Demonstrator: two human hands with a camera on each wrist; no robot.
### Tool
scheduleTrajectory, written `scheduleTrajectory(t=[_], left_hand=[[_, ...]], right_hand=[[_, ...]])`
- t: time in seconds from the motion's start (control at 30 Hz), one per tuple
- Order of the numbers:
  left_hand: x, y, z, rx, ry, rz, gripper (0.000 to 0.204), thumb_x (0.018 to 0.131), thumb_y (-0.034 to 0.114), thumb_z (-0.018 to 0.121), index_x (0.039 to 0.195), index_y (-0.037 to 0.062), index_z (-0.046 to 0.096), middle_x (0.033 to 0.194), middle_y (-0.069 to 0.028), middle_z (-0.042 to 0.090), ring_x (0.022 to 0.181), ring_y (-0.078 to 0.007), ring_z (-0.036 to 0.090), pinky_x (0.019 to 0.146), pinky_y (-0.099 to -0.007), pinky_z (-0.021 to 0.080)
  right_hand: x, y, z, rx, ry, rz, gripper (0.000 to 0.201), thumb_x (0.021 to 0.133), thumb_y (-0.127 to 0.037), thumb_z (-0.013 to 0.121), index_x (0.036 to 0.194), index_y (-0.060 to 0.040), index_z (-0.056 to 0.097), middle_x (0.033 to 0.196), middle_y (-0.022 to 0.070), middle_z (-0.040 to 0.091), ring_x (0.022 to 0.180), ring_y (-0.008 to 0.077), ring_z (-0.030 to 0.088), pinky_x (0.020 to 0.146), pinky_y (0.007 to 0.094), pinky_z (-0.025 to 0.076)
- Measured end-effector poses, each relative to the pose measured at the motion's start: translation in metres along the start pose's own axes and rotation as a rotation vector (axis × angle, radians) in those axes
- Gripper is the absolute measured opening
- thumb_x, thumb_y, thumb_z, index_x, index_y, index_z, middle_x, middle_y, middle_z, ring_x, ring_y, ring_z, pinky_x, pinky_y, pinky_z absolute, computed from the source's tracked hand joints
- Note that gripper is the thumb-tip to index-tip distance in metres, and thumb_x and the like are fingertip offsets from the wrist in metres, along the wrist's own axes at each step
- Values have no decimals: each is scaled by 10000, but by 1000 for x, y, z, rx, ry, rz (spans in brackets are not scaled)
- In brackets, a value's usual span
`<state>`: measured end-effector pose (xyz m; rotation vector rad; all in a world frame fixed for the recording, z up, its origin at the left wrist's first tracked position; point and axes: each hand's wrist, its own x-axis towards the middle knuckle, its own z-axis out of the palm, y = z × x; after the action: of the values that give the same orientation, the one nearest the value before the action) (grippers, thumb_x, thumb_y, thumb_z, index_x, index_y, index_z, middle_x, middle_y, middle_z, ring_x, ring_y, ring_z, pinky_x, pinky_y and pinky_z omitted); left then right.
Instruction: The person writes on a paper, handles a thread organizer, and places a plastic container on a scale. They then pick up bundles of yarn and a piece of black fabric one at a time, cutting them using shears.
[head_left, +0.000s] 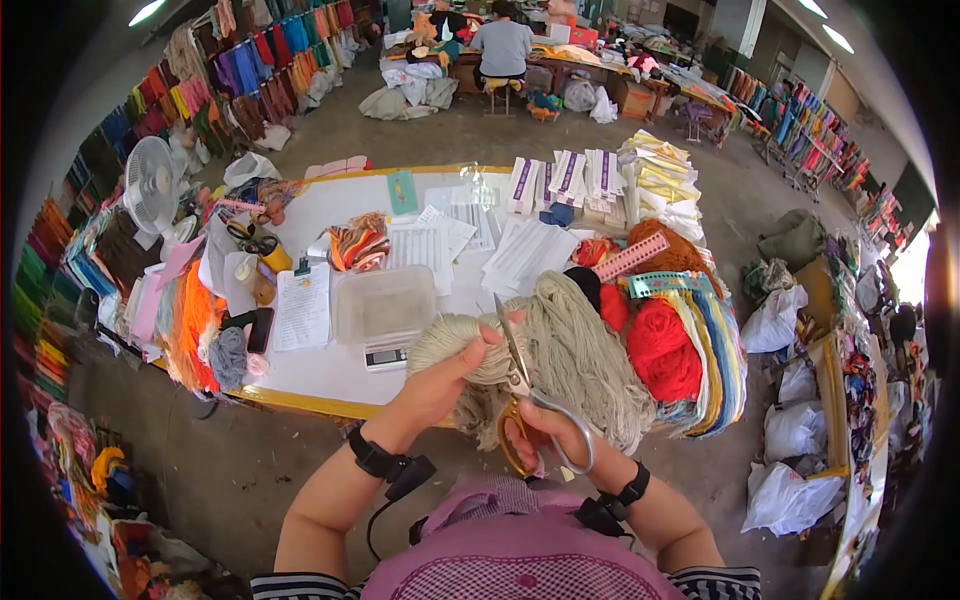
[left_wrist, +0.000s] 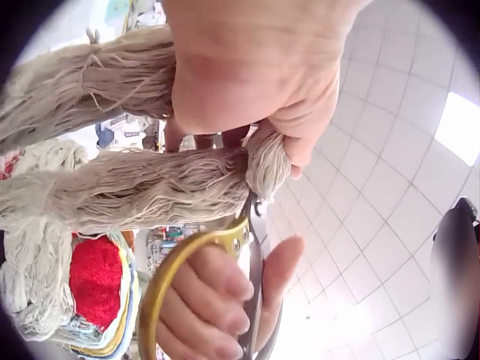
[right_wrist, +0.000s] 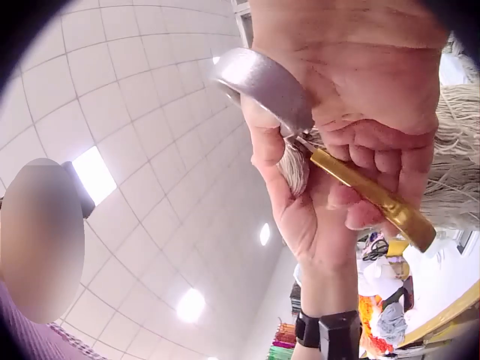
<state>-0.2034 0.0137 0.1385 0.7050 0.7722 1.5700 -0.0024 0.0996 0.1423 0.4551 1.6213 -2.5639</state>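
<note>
At the table's near edge my left hand grips a loop of a thick beige yarn skein. My right hand holds gold-handled scissors, fingers through the loops and blades pointing up against the yarn. In the left wrist view the left hand clutches the yarn bundle just above the scissors' gold loop, which holds the right hand's fingers. The right wrist view shows the right hand on the gold handle, with the left hand behind it holding the yarn.
A clear tub on a small scale stands left of the skein on the white table. Red yarn, coloured skeins and paper sheets lie to the right and behind. A fan stands far left. A person sits far back.
</note>
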Motion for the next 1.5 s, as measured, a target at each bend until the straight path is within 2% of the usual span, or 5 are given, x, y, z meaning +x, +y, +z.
scheduleTrajectory(t=[0.2, 0.8, 1.33, 1.47, 1.5], left_hand=[[-11, -1, 10, 7, 0, -385, 286, 980, 295, 543, 1131, 53, 572, 1285, -112, 573, 1174, -212, 536, 1022, -369, 403], [-11, 14, -11, 16, 150, 1, 280, 978, 272, 558, 1143, 49, 593, 1153, -39, 617, 1069, -154, 583, 950, -313, 449], [-36, -35, 55, -234, -349, -686, 245, 956, 324, 592, 988, 82, 584, 927, -85, 653, 795, -163, 656, 712, -303, 544], [-22, -28, 21, 791, -366, 260, 337, 898, 231, 672, 1159, 30, 601, 951, -57, 677, 885, -179, 643, 830, -300, 514], [-12, -40, -3, 745, -379, 9, 440, 847, 244, 719, 1221, 54, 587, 1098, -58, 639, 998, -192, 603, 901, -307, 471]], right_hand=[[16, 5, 18, 110, 171, -183, 610, 951, -615, 406, 804, -45, 567, 627, 51, 536, 572, 152, 551, 564, 244, 422], [15, 9, -14, 101, 99, -50, 555, 950, -594, 422, 805, -66, 509, 611, 49, 533, 553, 156, 561, 491, 273, 394], [44, -37, -6, 293, -24, -264, 865, 701, -402, 707, 1370, 54, 403, 1281, 204, 560, 1154, 291, 573, 999, 399, 456], [19, -67, 9, 266, 189, -447, 788, 573, -91, 550, 1332, 77, 423, 1226, 260, 575, 1054, 360, 623, 883, 421, 543], [5, -67, 1, 378, 124, -426, 775, 598, -115, 555, 1334, 80, 414, 1154, 285, 588, 785, 350, 671, 610, 452, 568]])
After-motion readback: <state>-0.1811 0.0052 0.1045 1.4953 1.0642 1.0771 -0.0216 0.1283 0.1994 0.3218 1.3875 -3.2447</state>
